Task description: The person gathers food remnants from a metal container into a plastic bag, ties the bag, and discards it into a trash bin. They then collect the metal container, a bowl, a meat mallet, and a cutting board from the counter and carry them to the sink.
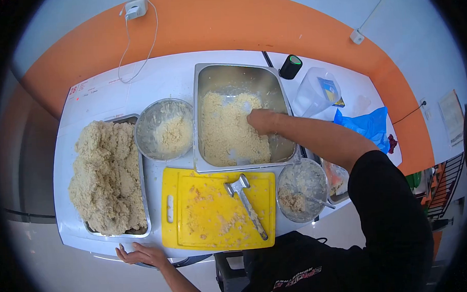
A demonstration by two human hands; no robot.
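So the deep rectangular stainless-steel pan [241, 73] sits mid-back on the white surface [172, 78], loose pale crumbs [225, 133] covering most of its bottom. Right hand [263, 121] is down in them, fingertips hidden, so I can't tell how closed that grip is or whether it's got any. Left hand [143, 255] has a loosely open, empty grip by the near edge, close to a shallow silver metal tray [147, 213] heaped with clumpy beige crumbly stuff [108, 176]. Greyish round bowl [148, 123] between tray and pan holds a small crumb pile; another see-through round bowl [305, 177], right of the yellow plastic board [177, 238], has browner leftovers.
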